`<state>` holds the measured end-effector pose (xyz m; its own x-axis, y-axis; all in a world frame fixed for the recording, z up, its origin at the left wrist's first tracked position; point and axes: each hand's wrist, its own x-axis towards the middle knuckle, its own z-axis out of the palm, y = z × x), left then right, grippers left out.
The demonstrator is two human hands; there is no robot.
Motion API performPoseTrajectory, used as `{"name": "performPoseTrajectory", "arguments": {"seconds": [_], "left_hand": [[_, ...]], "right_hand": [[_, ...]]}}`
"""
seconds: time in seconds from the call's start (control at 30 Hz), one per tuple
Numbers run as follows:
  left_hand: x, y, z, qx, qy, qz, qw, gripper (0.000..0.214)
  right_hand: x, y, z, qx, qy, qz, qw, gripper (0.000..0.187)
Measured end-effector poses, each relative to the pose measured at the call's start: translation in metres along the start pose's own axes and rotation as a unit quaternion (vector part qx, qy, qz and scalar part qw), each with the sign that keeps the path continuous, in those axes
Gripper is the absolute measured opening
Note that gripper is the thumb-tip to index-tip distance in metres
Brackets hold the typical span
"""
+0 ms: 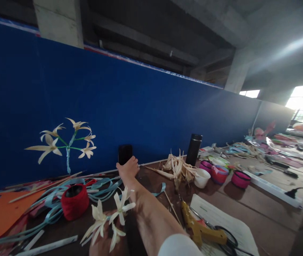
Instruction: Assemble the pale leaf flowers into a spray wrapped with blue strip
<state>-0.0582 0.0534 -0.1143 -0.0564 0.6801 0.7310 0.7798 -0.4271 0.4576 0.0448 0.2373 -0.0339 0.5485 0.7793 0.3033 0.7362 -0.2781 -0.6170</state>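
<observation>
My right hand (pixel 129 169) reaches far forward, its fingers closed around the lower part of a black phone (pixel 125 153) that stands upright by the blue partition. At the bottom, my left hand (pixel 103 246) grips a spray of cream artificial flowers (pixel 121 207); petals cover much of that hand. Further left, a finished-looking flower stem (pixel 68 156) with several cream blooms stands upright against the partition. Between the two lies a red tape roll (pixel 74 202) with a dark centre, beside tangled light-blue strips (pixel 51 201).
A yellow hot glue gun (pixel 202 227) and scissors lie on a printed sheet (pixel 233 227) at the right. Behind them are dried husks (pixel 178 167), a white cup (pixel 202 178), a black bottle (pixel 194 149) and a power strip (pixel 274 190). Orange paper (pixel 4 213) lies left.
</observation>
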Motion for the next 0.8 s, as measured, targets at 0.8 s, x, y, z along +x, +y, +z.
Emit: {"name": "performPoseTrajectory", "arguments": {"seconds": [0.8], "left_hand": [[0.009,0.025,-0.009,0.119,0.031,0.089,0.988,0.027]], "right_hand": [[0.008,0.029,-0.034,-0.020,-0.028,-0.075,0.997,0.105]]}}
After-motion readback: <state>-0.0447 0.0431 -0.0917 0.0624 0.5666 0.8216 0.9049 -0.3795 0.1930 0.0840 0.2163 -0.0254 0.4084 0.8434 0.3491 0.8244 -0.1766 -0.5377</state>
